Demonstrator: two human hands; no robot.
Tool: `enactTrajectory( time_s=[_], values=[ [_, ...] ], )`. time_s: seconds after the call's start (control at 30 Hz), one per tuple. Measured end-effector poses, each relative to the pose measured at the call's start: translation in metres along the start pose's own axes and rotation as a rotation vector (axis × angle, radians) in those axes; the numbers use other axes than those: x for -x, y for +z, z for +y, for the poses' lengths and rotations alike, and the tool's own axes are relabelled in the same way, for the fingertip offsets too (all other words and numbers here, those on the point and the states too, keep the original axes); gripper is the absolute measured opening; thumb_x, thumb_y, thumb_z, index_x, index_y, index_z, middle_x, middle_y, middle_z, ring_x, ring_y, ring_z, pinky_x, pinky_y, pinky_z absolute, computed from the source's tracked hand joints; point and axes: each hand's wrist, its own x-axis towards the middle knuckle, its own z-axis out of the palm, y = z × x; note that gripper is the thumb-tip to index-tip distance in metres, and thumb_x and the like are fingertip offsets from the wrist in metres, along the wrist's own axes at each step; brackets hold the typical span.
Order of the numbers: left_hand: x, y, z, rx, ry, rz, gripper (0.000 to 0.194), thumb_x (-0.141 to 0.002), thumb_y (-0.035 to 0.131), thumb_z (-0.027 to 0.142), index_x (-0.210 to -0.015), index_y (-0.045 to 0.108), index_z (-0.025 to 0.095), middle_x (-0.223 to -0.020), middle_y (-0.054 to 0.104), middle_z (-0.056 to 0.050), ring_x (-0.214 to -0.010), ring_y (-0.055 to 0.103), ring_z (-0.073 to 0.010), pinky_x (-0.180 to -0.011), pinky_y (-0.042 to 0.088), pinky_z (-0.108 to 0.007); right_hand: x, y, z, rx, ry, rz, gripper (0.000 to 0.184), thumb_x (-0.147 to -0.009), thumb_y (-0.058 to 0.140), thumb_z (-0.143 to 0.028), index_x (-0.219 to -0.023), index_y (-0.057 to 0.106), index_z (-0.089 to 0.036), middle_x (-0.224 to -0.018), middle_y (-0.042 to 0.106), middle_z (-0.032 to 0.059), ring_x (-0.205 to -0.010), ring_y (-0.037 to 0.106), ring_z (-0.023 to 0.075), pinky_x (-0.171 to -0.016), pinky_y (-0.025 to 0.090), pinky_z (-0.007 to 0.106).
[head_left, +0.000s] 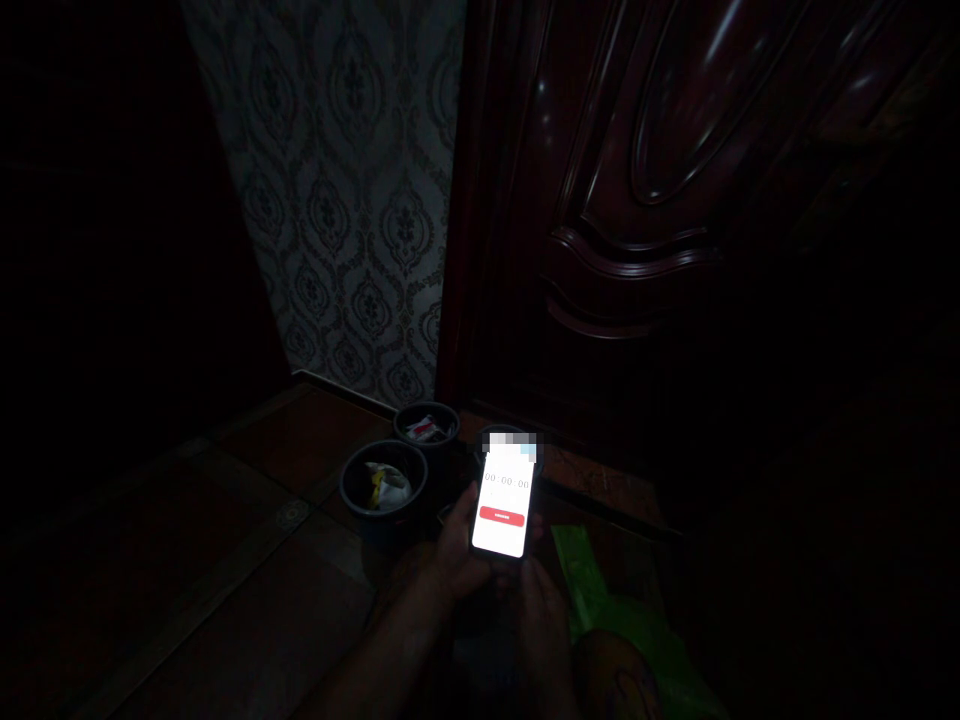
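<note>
Smartphone [504, 500] in your grasp is the brightest thing in view, held upright with its lit screen turned towards you, just below and right of the middle of the view. Its display is white, with a row of zeros, 00:00:00, across the upper part and a red button below; the lettering on that button is too small to read, and the top strip is blurred out. Your left hand [459, 555] grips it along the left edge and lower corner. Your right hand [541, 595] sits at the lower right corner, close under the bottom edge; it is too dark to tell whether its fingers close on anything.

Left of your hands, on the tiled floor [255, 530], stands a near bucket [375, 522] with something white and yellow inside. Just behind it is a far bucket [431, 456] holding white and red scraps. Right of your right hand lies a green bag [604, 610], with a rounded, yellowish-brown shape [615, 665] in front of it that you cannot make out. Ahead of you, a patterned wall [352, 200] meets a dark red, carved door [637, 250] with glossy highlights on its panels.
</note>
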Motion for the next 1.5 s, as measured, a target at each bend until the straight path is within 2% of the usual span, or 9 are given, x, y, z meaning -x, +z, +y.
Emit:
enactTrajectory(
  time_s=[0.1,0.2,0.4,0.5,0.67,0.87,1.1,1.3,1.5],
  values=[
    [0.000,-0.002,0.000,-0.014,-0.015,-0.042,0.068,-0.086,0.031,0.057,-0.121,0.053,0.004,-0.099,0.067,-0.021,-0.069,0.066,-0.0257,-0.051,0.043,-0.028,0.001,0.000,-0.001,-0.007,0.019,-0.015,0.060,-0.068,0.055,-0.066,-0.100,0.064,-0.016,-0.100,0.068,0.0089,-0.094,0.061,0.0241,-0.076,0.047,0.032],
    [0.000,0.000,0.001,-0.021,-0.025,-0.025,0.069,-0.086,0.030,0.058,-0.120,0.054,0.004,-0.099,0.068,-0.021,-0.065,0.065,-0.0240,-0.050,0.042,-0.028,0.000,-0.001,0.000,-0.005,-0.003,-0.024,0.058,-0.068,0.054,-0.065,-0.097,0.065,-0.016,-0.098,0.069,0.0082,-0.093,0.061,0.0235,-0.076,0.047,0.031],
    [0.002,0.009,0.002,-0.012,-0.021,0.067,0.064,-0.086,0.032,0.056,-0.114,0.058,0.005,-0.095,0.069,-0.020,-0.074,0.067,-0.0264,-0.054,0.045,-0.029,-0.001,0.000,0.000,-0.006,-0.011,-0.010,0.060,-0.068,0.054,-0.066,-0.100,0.065,-0.017,-0.102,0.068,0.0090,-0.095,0.061,0.0250,-0.076,0.047,0.033],
    [0.002,0.008,0.002,0.001,-0.014,0.037,0.064,-0.087,0.031,0.056,-0.116,0.057,0.005,-0.096,0.069,-0.020,-0.075,0.067,-0.0267,-0.054,0.045,-0.029,-0.001,0.000,0.000,-0.004,0.009,-0.016,0.062,-0.067,0.054,-0.067,-0.102,0.064,-0.017,-0.105,0.067,0.0098,-0.097,0.060,0.0259,-0.079,0.048,0.034],
    [0.001,0.000,0.001,0.024,-0.029,0.006,0.067,-0.086,0.032,0.057,-0.124,0.052,0.005,-0.101,0.068,-0.021,-0.075,0.067,-0.0279,-0.055,0.045,-0.031,0.000,0.001,0.001,-0.015,0.009,-0.048,0.059,-0.070,0.052,-0.066,-0.098,0.064,-0.017,-0.095,0.069,0.0083,-0.086,0.062,0.0237,-0.070,0.049,0.032],
    [0.001,0.002,0.002,0.019,-0.035,0.033,0.067,-0.086,0.032,0.057,-0.121,0.054,0.004,-0.098,0.068,-0.021,-0.073,0.067,-0.0273,-0.054,0.045,-0.031,0.001,0.002,-0.004,0.006,0.018,0.003,0.064,-0.065,0.053,-0.070,-0.098,0.065,-0.016,-0.101,0.068,0.0098,-0.096,0.060,0.0263,-0.078,0.047,0.034],
    [0.001,0.004,0.001,0.014,-0.001,0.032,0.064,-0.087,0.031,0.056,-0.115,0.058,0.005,-0.094,0.069,-0.019,-0.075,0.067,-0.0261,-0.053,0.045,-0.029,0.004,0.003,-0.008,0.000,0.033,-0.032,0.064,-0.064,0.053,-0.071,-0.095,0.065,-0.016,-0.088,0.069,0.0082,-0.080,0.062,0.0230,-0.070,0.048,0.033],
    [0.002,0.007,0.003,0.003,-0.023,0.022,0.065,-0.086,0.033,0.055,-0.120,0.054,0.004,-0.098,0.068,-0.021,-0.083,0.066,-0.0295,-0.057,0.046,-0.031,0.002,0.002,-0.002,-0.024,0.002,-0.008,0.060,-0.066,0.054,-0.068,-0.098,0.065,-0.018,-0.104,0.067,0.0084,-0.097,0.059,0.0245,-0.079,0.048,0.033],
    [0.001,0.003,0.002,0.012,-0.011,0.047,0.063,-0.086,0.033,0.055,-0.114,0.058,0.005,-0.095,0.069,-0.020,-0.082,0.066,-0.0301,-0.059,0.046,-0.033,0.003,0.003,-0.007,-0.033,0.017,-0.049,0.060,-0.068,0.052,-0.067,-0.098,0.063,-0.016,-0.084,0.069,0.0071,-0.086,0.062,0.0242,-0.070,0.049,0.032]
  ],
)
